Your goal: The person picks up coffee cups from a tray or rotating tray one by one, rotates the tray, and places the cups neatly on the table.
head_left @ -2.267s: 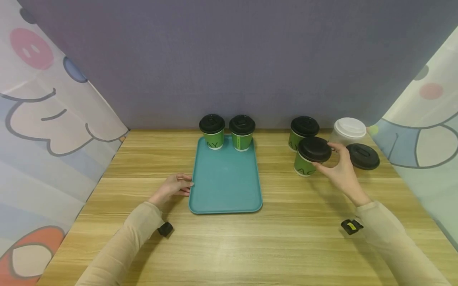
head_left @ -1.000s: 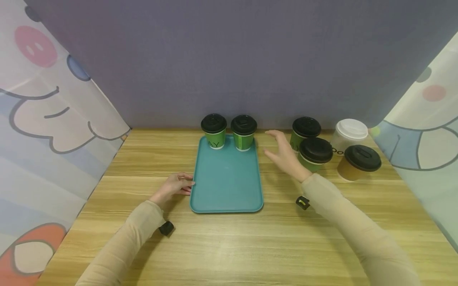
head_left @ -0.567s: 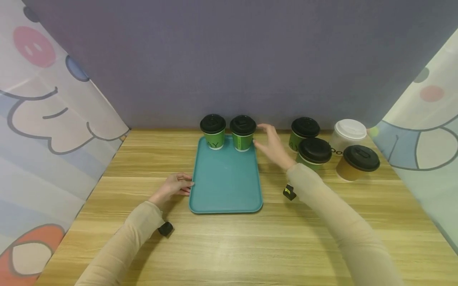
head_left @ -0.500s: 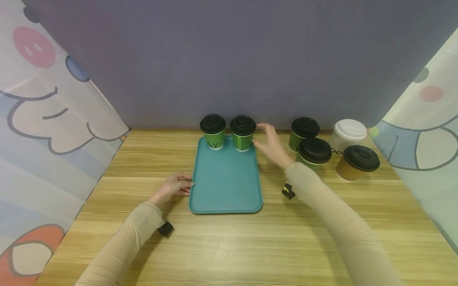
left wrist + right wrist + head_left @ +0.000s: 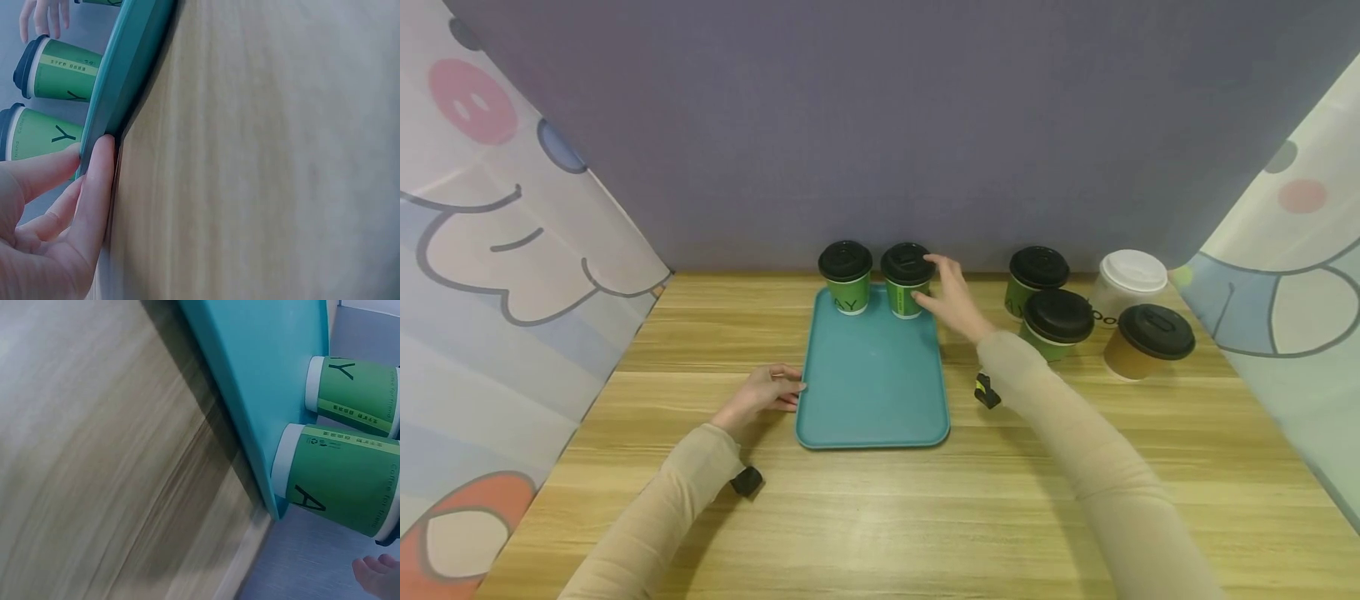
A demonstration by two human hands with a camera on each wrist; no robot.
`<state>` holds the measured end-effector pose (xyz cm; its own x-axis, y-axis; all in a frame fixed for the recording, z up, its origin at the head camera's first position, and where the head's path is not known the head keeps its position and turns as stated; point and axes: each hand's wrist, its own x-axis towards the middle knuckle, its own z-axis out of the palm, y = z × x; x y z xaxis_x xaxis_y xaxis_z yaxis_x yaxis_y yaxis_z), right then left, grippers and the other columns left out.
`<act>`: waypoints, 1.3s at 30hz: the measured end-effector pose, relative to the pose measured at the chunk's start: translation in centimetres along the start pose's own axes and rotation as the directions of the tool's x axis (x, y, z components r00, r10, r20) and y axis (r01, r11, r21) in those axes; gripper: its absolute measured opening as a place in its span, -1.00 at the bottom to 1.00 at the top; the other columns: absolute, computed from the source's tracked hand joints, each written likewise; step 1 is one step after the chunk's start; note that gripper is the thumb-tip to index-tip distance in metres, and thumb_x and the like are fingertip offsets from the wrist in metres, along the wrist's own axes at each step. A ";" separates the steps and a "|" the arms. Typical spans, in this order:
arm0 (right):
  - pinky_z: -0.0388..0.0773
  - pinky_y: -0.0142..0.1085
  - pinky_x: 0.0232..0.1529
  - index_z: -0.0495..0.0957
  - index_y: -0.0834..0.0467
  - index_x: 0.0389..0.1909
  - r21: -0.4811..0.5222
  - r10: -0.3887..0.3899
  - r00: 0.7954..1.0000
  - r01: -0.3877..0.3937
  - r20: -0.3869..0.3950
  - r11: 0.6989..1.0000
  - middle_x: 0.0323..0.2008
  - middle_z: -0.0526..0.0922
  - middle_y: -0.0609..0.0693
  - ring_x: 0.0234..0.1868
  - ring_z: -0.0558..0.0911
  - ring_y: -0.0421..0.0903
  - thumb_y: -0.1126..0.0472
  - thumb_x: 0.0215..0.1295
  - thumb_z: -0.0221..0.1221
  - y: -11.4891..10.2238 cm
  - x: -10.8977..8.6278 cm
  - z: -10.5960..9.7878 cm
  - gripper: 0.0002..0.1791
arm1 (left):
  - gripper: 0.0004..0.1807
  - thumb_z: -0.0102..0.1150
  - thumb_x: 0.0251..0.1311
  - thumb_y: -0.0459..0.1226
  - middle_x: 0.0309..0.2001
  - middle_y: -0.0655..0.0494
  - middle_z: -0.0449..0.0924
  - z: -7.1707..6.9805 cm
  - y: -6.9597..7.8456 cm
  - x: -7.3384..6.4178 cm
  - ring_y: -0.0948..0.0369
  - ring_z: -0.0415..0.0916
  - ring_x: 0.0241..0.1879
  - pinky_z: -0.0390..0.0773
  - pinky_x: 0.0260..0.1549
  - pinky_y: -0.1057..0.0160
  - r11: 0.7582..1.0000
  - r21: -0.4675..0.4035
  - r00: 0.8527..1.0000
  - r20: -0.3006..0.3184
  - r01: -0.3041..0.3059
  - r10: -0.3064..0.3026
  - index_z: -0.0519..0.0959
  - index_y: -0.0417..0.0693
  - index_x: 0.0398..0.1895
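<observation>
A teal tray [image 5: 872, 375] lies on the wooden table, and two green paper cups stand at its far end, the left cup [image 5: 850, 293] and the right cup [image 5: 905, 298], both with black lids. My left hand [image 5: 763, 390] pinches the tray's left rim; in the left wrist view the thumb and fingers of this hand [image 5: 56, 219] meet at the edge. Beside the right cup is my right hand [image 5: 955, 300], fingers spread near the lid and thumb lower. In the right wrist view its fingertips [image 5: 373, 570] appear apart from the cup.
On the right stand two more green cups with black lids, a rear one [image 5: 1037, 271] and a front one [image 5: 1055, 321]. Near them are a white cup [image 5: 1131, 279] and a brown cup [image 5: 1135, 354] with a black lid. A grey partition [image 5: 880, 133] rises behind the table.
My right hand has left the front green cup on the right and moved left to the tray's right cup, closing in on it. My left hand stays at the tray rim.
</observation>
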<state>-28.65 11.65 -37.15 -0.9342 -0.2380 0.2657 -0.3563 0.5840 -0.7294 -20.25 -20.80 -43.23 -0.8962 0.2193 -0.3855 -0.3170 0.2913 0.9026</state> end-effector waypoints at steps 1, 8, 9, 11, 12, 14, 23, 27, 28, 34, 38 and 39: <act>0.22 0.02 0.17 0.05 0.17 0.25 -0.001 0.009 1.000 -0.009 0.001 1.000 0.20 0.04 0.29 0.18 0.19 0.17 0.18 0.12 0.17 0.0 0.1 0.1 -0.29 | -0.58 0.05 0.14 -0.40 -0.46 0.01 0.49 0.0 0.0 0.0 0.25 0.47 -0.52 0.62 -0.41 0.30 1.000 -0.002 1.000 -0.002 0.002 -0.002 0.27 -0.48 0.02; 0.23 0.03 0.16 0.07 0.16 0.23 0.048 0.060 0.998 -0.059 -0.021 0.997 0.19 0.08 0.31 0.20 0.19 0.17 0.18 0.08 0.22 0.5 0.7 0.9 -0.27 | -0.60 0.05 0.15 -0.39 -0.44 -0.02 0.47 0.2 0.1 -0.2 0.23 0.47 -0.50 0.62 -0.40 0.29 1.000 0.010 1.000 -0.007 0.002 -0.002 0.30 -0.47 0.02; 0.23 0.03 0.16 0.07 0.17 0.23 0.058 0.062 0.998 -0.061 -0.024 0.996 0.18 0.10 0.31 0.19 0.19 0.17 0.18 0.08 0.22 0.6 0.8 1.0 -0.26 | -0.60 0.05 0.15 -0.39 -0.44 -0.03 0.47 0.2 0.1 -0.2 0.23 0.47 -0.50 0.61 -0.40 0.29 1.000 0.009 1.000 -0.009 0.004 -0.004 0.30 -0.46 0.02; 0.23 0.01 0.16 0.07 0.17 0.22 0.072 0.067 0.997 -0.064 -0.032 0.995 0.16 0.13 0.29 0.18 0.20 0.15 0.19 0.07 0.23 0.6 0.9 1.3 -0.26 | -0.60 0.05 0.14 -0.39 -0.44 -0.03 0.48 0.2 0.1 -0.2 0.23 0.47 -0.51 0.62 -0.40 0.29 1.000 0.007 1.000 -0.009 0.002 -0.002 0.30 -0.46 0.02; 0.25 0.00 0.15 0.07 0.16 0.22 0.081 0.071 0.997 -0.068 -0.038 0.994 0.15 0.15 0.29 0.16 0.22 0.15 0.20 0.06 0.24 0.6 0.9 1.4 -0.26 | -0.60 0.05 0.14 -0.39 -0.43 -0.03 0.48 0.2 0.1 -0.2 0.23 0.47 -0.51 0.62 -0.40 0.29 1.000 0.008 1.000 -0.008 0.000 0.000 0.30 -0.47 0.02; 0.26 -0.03 0.15 0.08 0.16 0.21 0.094 0.083 0.995 -0.077 -0.057 0.993 0.13 0.18 0.27 0.15 0.24 0.12 0.20 0.06 0.24 0.6 1.0 1.6 -0.27 | -0.59 0.04 0.14 -0.39 -0.43 -0.03 0.48 0.2 0.0 -0.1 0.23 0.47 -0.51 0.61 -0.40 0.29 1.000 0.009 1.000 -0.006 -0.002 0.002 0.29 -0.47 0.02; 0.27 -0.11 0.16 0.13 0.17 0.13 0.144 0.129 0.984 -0.112 -0.119 0.983 0.15 0.20 0.18 0.19 0.22 0.04 0.23 0.06 0.24 0.4 1.4 2.1 -0.35 | -0.59 0.05 0.15 -0.39 -0.42 -0.04 0.47 0.1 0.0 0.1 0.23 0.46 -0.50 0.61 -0.39 0.30 1.000 0.005 1.000 -0.002 0.004 -0.004 0.29 -0.46 0.03; 0.28 -0.12 0.15 0.15 0.17 0.11 0.156 0.126 0.983 -0.105 -0.131 0.982 0.15 0.22 0.17 0.19 0.23 0.02 0.22 0.04 0.25 0.5 1.5 2.2 -0.36 | -0.60 0.04 0.15 -0.39 -0.42 -0.03 0.47 0.1 -0.1 0.1 0.23 0.46 -0.51 0.61 -0.39 0.30 1.000 0.001 1.000 0.001 0.000 0.000 0.29 -0.46 0.02; 0.30 -0.12 0.14 0.15 0.17 0.10 0.163 0.125 0.983 -0.102 -0.135 0.981 0.14 0.22 0.17 0.18 0.24 0.03 0.22 0.04 0.25 0.5 1.5 2.2 -0.37 | -0.60 0.05 0.15 -0.39 -0.43 -0.03 0.47 0.1 -0.1 0.1 0.23 0.46 -0.51 0.61 -0.39 0.30 1.000 -0.001 1.000 0.000 0.001 -0.001 0.29 -0.46 0.02; 0.40 -0.11 0.05 0.16 0.23 0.08 0.211 0.108 0.981 -0.073 -0.162 0.975 0.08 0.26 0.20 0.06 0.34 0.04 0.27 0.03 0.25 0.3 1.4 2.0 -0.38 | -0.60 0.05 0.14 -0.39 -0.43 -0.03 0.48 0.2 -0.1 0.1 0.23 0.47 -0.51 0.62 -0.41 0.29 1.000 -0.002 1.000 -0.012 0.008 -0.008 0.30 -0.46 0.01; 0.43 -0.12 0.02 0.17 0.23 0.07 0.220 0.091 0.981 -0.052 -0.174 0.974 0.03 0.31 0.21 0.00 0.40 0.04 0.28 0.01 0.26 -0.3 1.2 1.7 -0.38 | -0.60 0.06 0.14 -0.39 -0.44 -0.02 0.48 0.2 -0.2 0.2 0.24 0.47 -0.52 0.62 -0.42 0.29 1.000 -0.006 1.000 -0.020 0.011 -0.011 0.30 -0.46 0.01; 0.43 -0.12 0.02 0.17 0.24 0.07 0.220 0.086 0.981 -0.046 -0.174 0.974 0.03 0.31 0.21 0.02 0.40 0.04 0.29 0.01 0.27 -0.5 1.0 1.5 -0.38 | -0.60 0.06 0.13 -0.39 -0.44 -0.03 0.48 0.2 -0.2 0.2 0.24 0.47 -0.52 0.62 -0.42 0.29 1.000 -0.009 1.000 -0.023 0.013 -0.013 0.30 -0.46 0.01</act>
<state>-29.43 9.94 -37.48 -0.9502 -0.0484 0.3079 -0.3000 0.4089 -0.8618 -20.34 -20.65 -43.52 -0.8987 0.1944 -0.3931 -0.3315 0.2857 0.8992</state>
